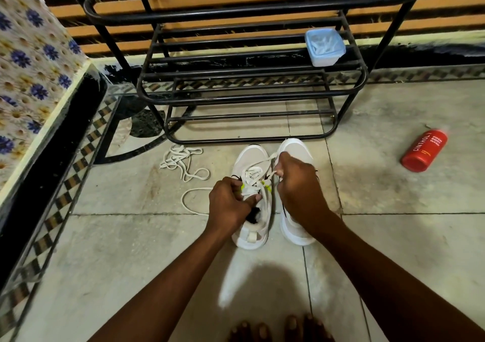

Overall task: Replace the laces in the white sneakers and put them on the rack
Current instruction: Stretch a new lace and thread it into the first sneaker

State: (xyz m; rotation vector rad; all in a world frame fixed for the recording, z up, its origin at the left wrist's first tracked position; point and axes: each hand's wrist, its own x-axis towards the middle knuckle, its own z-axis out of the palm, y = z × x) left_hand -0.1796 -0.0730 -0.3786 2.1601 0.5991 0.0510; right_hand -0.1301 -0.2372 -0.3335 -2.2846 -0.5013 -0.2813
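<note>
Two white sneakers stand side by side on the tiled floor in front of the black metal rack. The left sneaker has a white lace partly threaded through its eyelets. My left hand grips that sneaker at its tongue and pinches the lace. My right hand pinches the other lace end and holds it taut above the right sneaker, which it partly hides. A loose white lace lies bunched on the floor to the left, and a further loop of lace trails left of my left hand.
A lidded blue plastic box sits on a rack shelf at the right. A red bottle lies on its side on the floor to the right. A floral-covered surface borders the left. My toes show at the bottom edge.
</note>
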